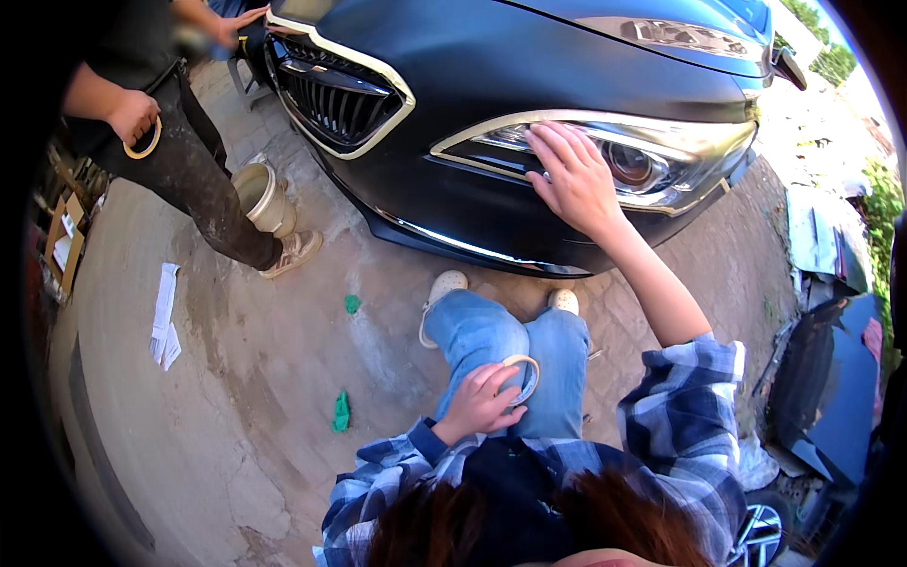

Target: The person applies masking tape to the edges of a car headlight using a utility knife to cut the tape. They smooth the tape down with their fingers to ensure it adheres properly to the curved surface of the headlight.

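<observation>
My right hand (574,180) reaches forward and lies with its fingers stretched out on the inner part of the car's headlight (635,164). Pale masking tape (501,121) runs along the headlight's border. Down by my knees, my left hand (480,401) is closed on a roll of masking tape (533,378), its fingers over the near side of the ring. The dark bumper (453,203) curves round below the headlight. More pale tape edges the black grille (331,90) to the left.
A person (179,123) stands at the left with a tape roll (144,142) in one hand. Beside their leg is a dirty bucket (265,198). Green scraps (341,412) and a white strip (164,317) lie on the ground. Dark panels (831,378) are piled at the right.
</observation>
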A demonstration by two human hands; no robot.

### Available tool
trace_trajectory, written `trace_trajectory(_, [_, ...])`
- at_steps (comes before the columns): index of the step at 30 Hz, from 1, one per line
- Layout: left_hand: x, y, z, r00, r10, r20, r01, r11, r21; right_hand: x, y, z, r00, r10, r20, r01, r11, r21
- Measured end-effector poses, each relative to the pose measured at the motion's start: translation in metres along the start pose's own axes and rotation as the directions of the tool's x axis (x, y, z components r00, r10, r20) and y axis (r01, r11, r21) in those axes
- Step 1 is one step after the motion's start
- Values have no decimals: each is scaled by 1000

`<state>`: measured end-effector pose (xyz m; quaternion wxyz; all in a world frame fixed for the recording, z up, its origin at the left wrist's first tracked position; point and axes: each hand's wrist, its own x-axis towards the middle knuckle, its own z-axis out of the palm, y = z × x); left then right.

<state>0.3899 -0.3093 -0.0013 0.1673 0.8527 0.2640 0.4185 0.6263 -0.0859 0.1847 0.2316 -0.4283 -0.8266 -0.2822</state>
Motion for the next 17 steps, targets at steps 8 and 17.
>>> trace_trajectory(8, [8,0,-9,983,19,181,-26,999,35,-38,29,-32,948,206,-241,-215,977,-13])
trace_trajectory(17, [4,5,-6,973,60,223,-107,974,202,-95,127,-51,820,449,-355,-512,853,-105])
